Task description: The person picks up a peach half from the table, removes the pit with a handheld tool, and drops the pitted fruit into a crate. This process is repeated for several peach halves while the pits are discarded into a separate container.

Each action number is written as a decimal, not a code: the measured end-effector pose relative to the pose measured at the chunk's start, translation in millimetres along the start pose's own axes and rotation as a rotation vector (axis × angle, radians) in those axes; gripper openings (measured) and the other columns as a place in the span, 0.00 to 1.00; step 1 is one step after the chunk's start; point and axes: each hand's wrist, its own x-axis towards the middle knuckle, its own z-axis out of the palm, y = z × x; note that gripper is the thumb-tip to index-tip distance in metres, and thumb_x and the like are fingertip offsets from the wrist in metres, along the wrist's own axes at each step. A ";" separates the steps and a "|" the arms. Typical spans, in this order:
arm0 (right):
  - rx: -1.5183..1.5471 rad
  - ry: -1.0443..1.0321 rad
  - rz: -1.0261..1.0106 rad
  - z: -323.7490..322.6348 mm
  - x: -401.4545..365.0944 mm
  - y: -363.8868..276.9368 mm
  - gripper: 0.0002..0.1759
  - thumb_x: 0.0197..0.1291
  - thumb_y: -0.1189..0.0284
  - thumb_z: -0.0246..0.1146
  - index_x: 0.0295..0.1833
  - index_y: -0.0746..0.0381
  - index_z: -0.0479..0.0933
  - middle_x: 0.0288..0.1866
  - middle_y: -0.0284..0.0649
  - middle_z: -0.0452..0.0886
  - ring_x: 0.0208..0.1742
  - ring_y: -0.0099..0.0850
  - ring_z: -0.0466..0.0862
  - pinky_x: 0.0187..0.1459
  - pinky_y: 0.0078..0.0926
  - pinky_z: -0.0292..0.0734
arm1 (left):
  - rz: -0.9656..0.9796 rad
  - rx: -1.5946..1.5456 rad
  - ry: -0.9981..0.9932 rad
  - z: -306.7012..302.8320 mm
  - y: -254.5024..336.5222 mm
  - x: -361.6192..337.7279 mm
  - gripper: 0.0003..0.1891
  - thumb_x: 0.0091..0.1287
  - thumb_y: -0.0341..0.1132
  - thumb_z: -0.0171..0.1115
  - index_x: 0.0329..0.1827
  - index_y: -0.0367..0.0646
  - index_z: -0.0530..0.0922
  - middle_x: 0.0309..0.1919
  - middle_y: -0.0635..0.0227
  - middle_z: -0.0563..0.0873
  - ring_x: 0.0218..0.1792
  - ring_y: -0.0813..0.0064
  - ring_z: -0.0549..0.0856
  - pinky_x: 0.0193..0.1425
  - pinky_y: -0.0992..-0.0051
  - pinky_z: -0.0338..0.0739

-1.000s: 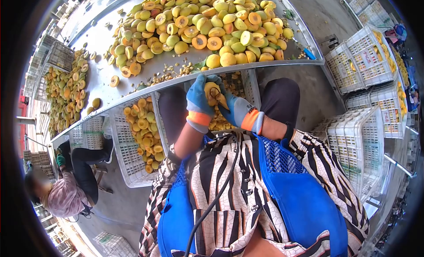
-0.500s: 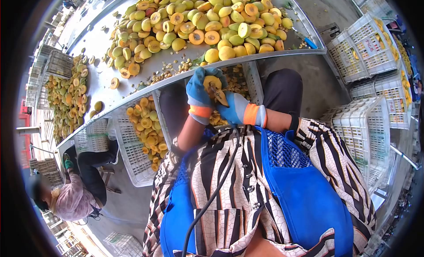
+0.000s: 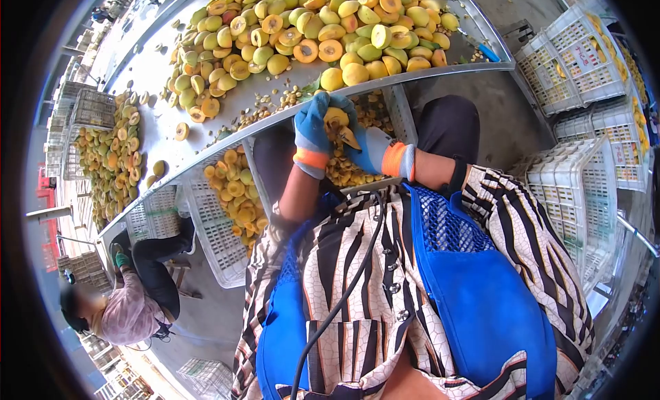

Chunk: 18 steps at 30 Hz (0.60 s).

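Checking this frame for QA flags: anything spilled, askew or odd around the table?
Minor only. Loose pits litter the table edge by the pile, and one half lies apart from it. The left hand grips a fruit; the right hand holds a tool to it. Nothing looks damaged.

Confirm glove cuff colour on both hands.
Orange cuff on each, the rest blue: left hand holding the yellow fruit, right hand against it. Head view shows it best.

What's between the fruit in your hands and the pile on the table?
Head view: only fingers of the left hand and the table rim lie between fruit and pile.
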 end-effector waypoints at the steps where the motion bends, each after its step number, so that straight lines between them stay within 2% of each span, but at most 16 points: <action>1: -0.232 0.213 -0.281 11.1 3.7 16.2 0.17 0.62 0.65 0.54 0.51 0.64 0.73 0.25 0.49 0.81 0.18 0.39 0.82 0.20 0.32 0.81 | -0.008 0.001 -0.013 -2.1 -2.4 2.5 0.22 0.73 0.45 0.48 0.37 0.32 0.79 0.31 0.56 0.84 0.29 0.65 0.84 0.36 0.70 0.81; 2: -0.235 0.212 -0.282 -4.6 3.0 -6.2 0.17 0.62 0.65 0.54 0.51 0.64 0.73 0.25 0.49 0.81 0.18 0.39 0.82 0.20 0.32 0.81 | -0.010 0.000 -0.027 -3.0 -3.1 6.7 0.22 0.74 0.45 0.48 0.37 0.32 0.79 0.32 0.56 0.85 0.29 0.65 0.84 0.37 0.71 0.81; 4: 0.321 -0.296 0.302 -30.9 -2.8 -46.7 0.16 0.62 0.65 0.55 0.50 0.63 0.73 0.24 0.46 0.80 0.17 0.36 0.81 0.18 0.32 0.79 | 0.017 0.004 -0.086 -8.7 -3.6 7.7 0.22 0.74 0.45 0.47 0.37 0.32 0.79 0.32 0.56 0.85 0.29 0.65 0.84 0.37 0.71 0.81; 5: 0.327 -0.298 0.304 -30.8 -4.2 -47.9 0.16 0.62 0.65 0.55 0.50 0.63 0.73 0.24 0.46 0.80 0.17 0.36 0.81 0.18 0.32 0.79 | 0.041 0.013 -0.150 -11.1 -2.8 6.5 0.22 0.74 0.45 0.47 0.37 0.32 0.79 0.32 0.56 0.85 0.29 0.66 0.84 0.37 0.71 0.81; 7: 0.359 -0.330 0.288 -34.2 -5.8 -46.8 0.13 0.61 0.65 0.58 0.43 0.64 0.73 0.20 0.39 0.76 0.14 0.32 0.77 0.14 0.29 0.72 | 0.067 0.040 -0.131 -10.1 -0.5 6.9 0.22 0.73 0.45 0.47 0.36 0.32 0.79 0.32 0.56 0.85 0.29 0.66 0.84 0.37 0.71 0.81; 9: 0.342 -0.316 0.321 -29.2 -6.3 -49.5 0.12 0.62 0.65 0.57 0.42 0.64 0.73 0.19 0.39 0.76 0.13 0.31 0.77 0.14 0.29 0.72 | 0.093 0.066 -0.096 -23.8 -13.3 9.7 0.22 0.73 0.44 0.48 0.36 0.32 0.79 0.32 0.56 0.85 0.29 0.67 0.84 0.37 0.71 0.80; 11: 0.320 -0.296 0.348 -32.8 -5.5 -55.4 0.12 0.62 0.65 0.57 0.42 0.64 0.73 0.19 0.38 0.75 0.13 0.31 0.76 0.13 0.28 0.72 | 0.327 0.408 -0.039 -43.8 -39.7 26.9 0.22 0.73 0.45 0.47 0.35 0.32 0.79 0.31 0.57 0.85 0.29 0.67 0.84 0.37 0.72 0.80; 12: 0.428 -0.381 0.391 -38.9 -6.1 -60.8 0.12 0.62 0.65 0.56 0.42 0.63 0.74 0.20 0.40 0.77 0.14 0.33 0.78 0.16 0.30 0.75 | 0.327 0.406 -0.033 -45.6 -41.0 23.8 0.22 0.73 0.45 0.47 0.35 0.32 0.79 0.31 0.57 0.85 0.29 0.67 0.84 0.37 0.72 0.80; 14: 0.530 -0.475 0.424 -34.3 0.9 -56.4 0.11 0.61 0.66 0.55 0.42 0.62 0.75 0.20 0.42 0.78 0.16 0.35 0.79 0.18 0.32 0.78 | 0.003 -0.195 -0.269 -15.0 -0.9 10.5 0.22 0.72 0.44 0.45 0.35 0.31 0.79 0.30 0.56 0.85 0.29 0.66 0.83 0.38 0.71 0.79; 16: -0.081 -0.199 0.067 -18.1 6.9 -45.2 0.10 0.60 0.66 0.57 0.38 0.61 0.74 0.20 0.39 0.76 0.14 0.30 0.76 0.15 0.29 0.75 | 0.066 -0.087 -0.246 -20.5 -3.5 12.5 0.23 0.72 0.43 0.43 0.34 0.31 0.79 0.29 0.54 0.84 0.30 0.65 0.83 0.39 0.71 0.79; 17: -0.083 -0.204 0.067 -19.7 2.4 -47.9 0.10 0.60 0.66 0.57 0.38 0.61 0.74 0.20 0.39 0.76 0.14 0.30 0.76 0.15 0.29 0.75 | 0.083 -0.010 -0.251 -16.7 0.6 8.8 0.22 0.72 0.42 0.43 0.34 0.31 0.79 0.29 0.54 0.84 0.30 0.65 0.83 0.39 0.70 0.79; 18: 0.200 -0.296 0.253 -24.3 -1.9 -51.0 0.10 0.59 0.66 0.58 0.37 0.63 0.74 0.20 0.39 0.75 0.13 0.29 0.75 0.14 0.28 0.72 | 0.108 0.070 -0.254 -13.1 6.5 7.4 0.22 0.71 0.42 0.43 0.33 0.31 0.79 0.29 0.54 0.84 0.30 0.65 0.83 0.39 0.70 0.79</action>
